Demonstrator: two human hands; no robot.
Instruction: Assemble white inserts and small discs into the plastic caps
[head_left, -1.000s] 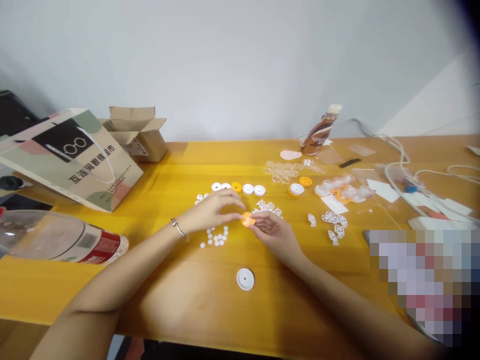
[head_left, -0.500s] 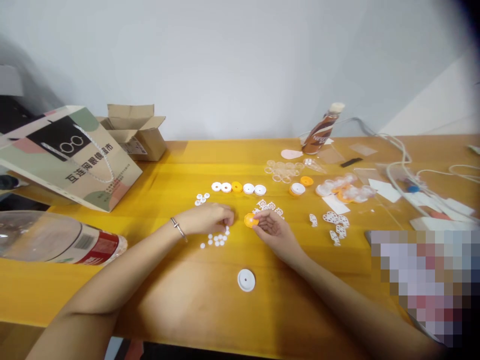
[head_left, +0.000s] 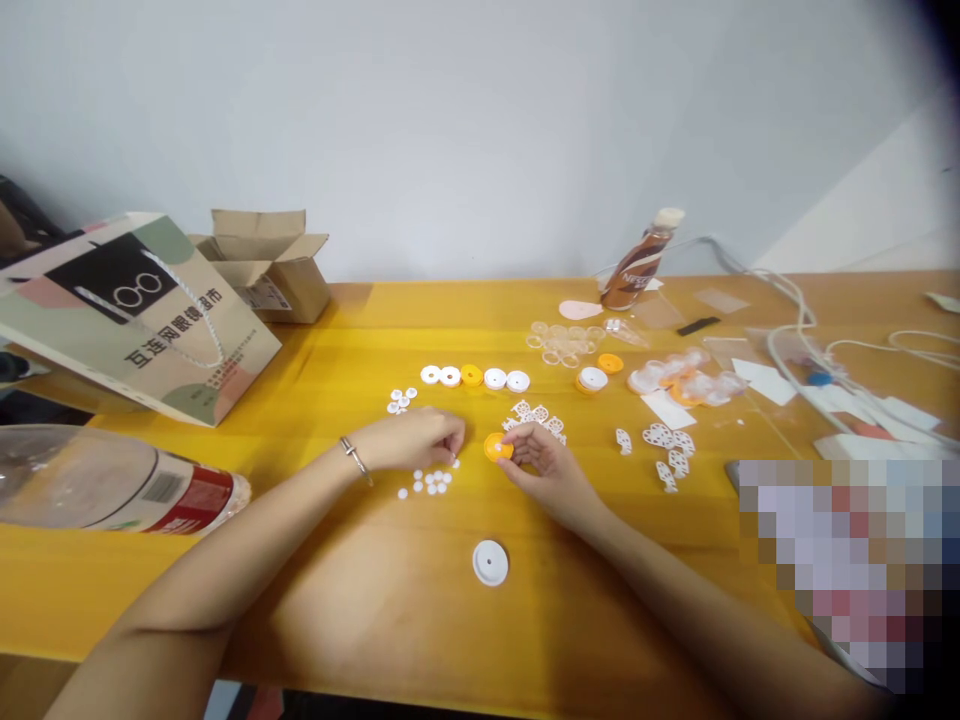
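Between the thumb and fingers of my right hand (head_left: 541, 468) is a small orange disc (head_left: 495, 447). My left hand (head_left: 427, 440) has its fingers pressed together at the edge of several small white pieces (head_left: 435, 483); whatever is between the fingertips is too small to make out. A white wheel (head_left: 490, 563) lies nearer to me, below both hands. Behind them runs a row of white and yellow discs (head_left: 472, 376). White lattice-like parts (head_left: 540, 413) lie just behind my right hand, and more small white parts (head_left: 402, 400) sit behind my left wrist.
At the left are a paper bag (head_left: 172, 330), an open carton (head_left: 300, 285) and a large bottle (head_left: 112, 480) lying down. Clear rings (head_left: 566, 340), a brown drink bottle (head_left: 637, 265), bagged parts (head_left: 686, 380) and white cables (head_left: 795, 300) are at the back right.
The view has shifted slightly. My two hands keep nearly the same places and finger positions, with the orange disc still in my right hand.
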